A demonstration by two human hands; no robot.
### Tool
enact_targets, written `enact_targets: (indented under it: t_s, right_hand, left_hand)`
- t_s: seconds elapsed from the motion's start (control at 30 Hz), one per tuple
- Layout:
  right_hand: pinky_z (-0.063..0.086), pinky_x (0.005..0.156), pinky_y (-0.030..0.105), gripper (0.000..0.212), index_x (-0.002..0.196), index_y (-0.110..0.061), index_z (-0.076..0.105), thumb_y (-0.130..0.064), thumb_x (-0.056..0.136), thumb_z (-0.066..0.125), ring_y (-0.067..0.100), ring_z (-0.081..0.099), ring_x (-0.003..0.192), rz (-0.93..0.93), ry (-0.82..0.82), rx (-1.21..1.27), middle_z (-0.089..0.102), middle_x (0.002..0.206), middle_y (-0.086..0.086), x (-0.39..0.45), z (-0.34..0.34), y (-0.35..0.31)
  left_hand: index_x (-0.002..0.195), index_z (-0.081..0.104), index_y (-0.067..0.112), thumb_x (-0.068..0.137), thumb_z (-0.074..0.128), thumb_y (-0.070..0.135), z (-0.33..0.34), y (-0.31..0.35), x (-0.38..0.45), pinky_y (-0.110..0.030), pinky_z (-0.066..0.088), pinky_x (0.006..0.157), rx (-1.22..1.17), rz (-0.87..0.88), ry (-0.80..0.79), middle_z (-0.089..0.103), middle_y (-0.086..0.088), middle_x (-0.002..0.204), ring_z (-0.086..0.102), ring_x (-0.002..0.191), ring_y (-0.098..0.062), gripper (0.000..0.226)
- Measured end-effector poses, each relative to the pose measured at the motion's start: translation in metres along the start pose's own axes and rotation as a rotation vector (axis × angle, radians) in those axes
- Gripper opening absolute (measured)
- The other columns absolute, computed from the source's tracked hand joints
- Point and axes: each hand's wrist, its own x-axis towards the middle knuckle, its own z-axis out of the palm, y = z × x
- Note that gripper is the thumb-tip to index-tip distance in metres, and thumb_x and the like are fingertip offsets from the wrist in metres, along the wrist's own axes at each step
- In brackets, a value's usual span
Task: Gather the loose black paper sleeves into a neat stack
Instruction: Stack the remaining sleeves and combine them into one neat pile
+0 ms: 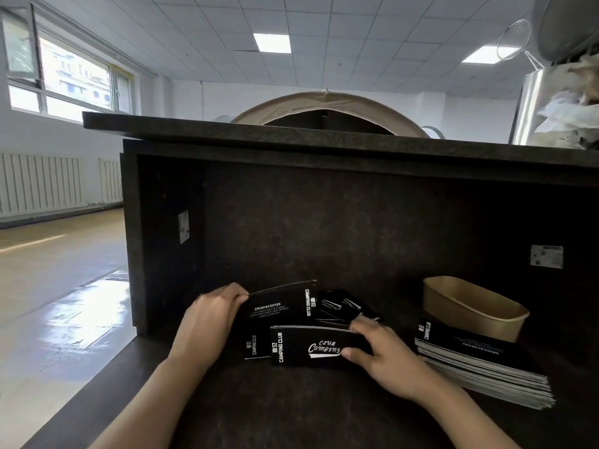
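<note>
Worktop (291, 416): dark, low shelf under a raised counter (324, 137); its left edge falls away to the floor, its back edge meets the counter's dark panel.

Tub (470, 306): brown paper, open, standing at the back right of the worktop; nothing seen inside it.

Stack (479, 367): a thick pile of flat black sleeves lying towards the right edge, just in front of the tub; its layers are fanned and stepped, so it is gathered but not squared; neither hand touches it.

Loose sleeves (343, 306): several lie overlapping at the middle of the worktop, at differing angles, close to the back panel; well apart from the stack.

Rear bundle (282, 306): tilted up on edge; the left hand (207, 322) holds its left end, fingers curled over the top edge.

Front bundle (311, 348): a few sleeves together, lettering uppermost, nearest the front; the right hand (382, 354) pinches its right end, thumb on the face and fingers over the upper edge.

Assessment: the task appears partly done; most sleeves are already piled at the right; outstanding are the collection of the loose ones at the middle, the joining of both bundles to the pile, and the squaring of its edges.
</note>
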Motion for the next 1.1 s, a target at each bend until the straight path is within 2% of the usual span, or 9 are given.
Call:
enact_targets:
  t_s: [0.13,0.33,0.43,0.53,0.7,0.8,0.87,0.97,1.1]
  right_hand:
    - [0.037,0.080,0.010,0.023,0.088,-0.034,0.039,-0.029,0.091,0.062,-0.003,0.050,0.093,0.060,0.055,-0.014,0.048,0.098,-0.015,0.001,0.009,0.000]
    - [0.033,0.096,0.011,0.072,0.144,-0.040,0.013,-0.030,0.092,0.061,-0.009,0.048,0.106,0.109,0.028,0.109,0.046,0.112,-0.030,-0.002,0.010,-0.005]
    - [0.034,0.099,0.012,0.053,0.128,-0.055,0.032,-0.030,0.091,0.061,-0.013,0.046,0.110,0.017,0.021,0.062,0.048,0.117,-0.029,-0.002,0.010,-0.007]
    - [0.040,0.089,0.018,0.017,0.093,-0.045,0.049,-0.035,0.088,0.062,-0.005,0.049,0.101,-0.018,0.025,-0.012,0.050,0.102,-0.020,-0.001,0.011,-0.006]
    - [0.033,0.073,0.011,0.026,0.074,-0.038,0.045,-0.030,0.089,0.065,-0.004,0.052,0.087,-0.022,0.018,-0.019,0.053,0.086,-0.016,0.002,0.004,-0.010]
    - [0.036,0.069,0.011,0.021,0.076,-0.030,0.049,-0.028,0.088,0.066,-0.002,0.054,0.082,0.003,-0.073,-0.014,0.057,0.084,-0.013,0.000,-0.006,-0.007]
    - [0.040,0.070,0.015,0.019,0.078,-0.026,0.051,-0.028,0.088,0.067,-0.002,0.056,0.082,0.021,-0.111,0.002,0.059,0.084,-0.010,-0.003,-0.012,-0.004]
    - [0.040,0.071,0.019,0.019,0.077,-0.028,0.050,-0.030,0.088,0.066,0.000,0.055,0.084,0.032,-0.117,-0.012,0.059,0.086,-0.009,-0.006,-0.015,-0.002]
    - [0.035,0.071,0.015,0.024,0.074,-0.033,0.047,-0.030,0.088,0.066,-0.003,0.053,0.085,0.011,-0.088,-0.051,0.055,0.086,-0.013,-0.004,-0.014,-0.003]
  left_hand:
    - [0.087,0.061,0.028,0.098,0.051,0.024,-0.007,0.012,-0.001,-0.024,0.049,0.075,-0.249,0.061,-0.136,0.065,0.014,0.080,0.062,0.079,-0.001,0.015]
    - [0.093,0.064,0.028,0.101,0.037,0.037,-0.012,0.046,-0.014,-0.016,0.045,0.073,-0.481,0.112,-0.456,0.066,0.012,0.085,0.062,0.080,-0.004,0.029]
    - [0.104,0.058,0.029,0.096,0.044,0.048,-0.004,0.054,-0.021,-0.021,0.049,0.075,-0.524,0.149,-0.571,0.067,0.008,0.090,0.063,0.084,-0.004,0.025]
    - [0.102,0.057,0.033,0.091,0.061,0.042,0.000,0.054,-0.020,-0.022,0.052,0.076,-0.445,0.179,-0.600,0.067,0.013,0.092,0.064,0.088,-0.002,0.015]
    - [0.102,0.065,0.027,0.094,0.034,0.046,-0.009,0.046,-0.007,-0.014,0.047,0.079,-0.498,0.021,-0.513,0.070,0.009,0.094,0.063,0.086,0.006,0.038]
    - [0.109,0.057,0.044,0.084,0.055,0.062,-0.010,0.010,0.002,-0.013,0.044,0.089,-0.233,0.037,-0.558,0.064,0.021,0.109,0.058,0.099,0.012,0.031]
    - [0.116,0.052,0.051,0.062,0.048,0.088,-0.006,-0.004,0.000,-0.024,0.044,0.099,-0.060,0.105,-0.678,0.056,0.025,0.118,0.054,0.110,0.008,0.066]
    - [0.121,0.056,0.044,0.051,0.031,0.096,-0.001,-0.005,0.000,-0.025,0.042,0.101,-0.064,0.077,-0.686,0.054,0.024,0.117,0.052,0.111,0.004,0.090]
    - [0.123,0.058,0.039,0.070,0.050,0.077,-0.004,0.003,0.002,-0.020,0.041,0.100,-0.066,0.043,-0.685,0.056,0.021,0.119,0.053,0.112,0.003,0.065]
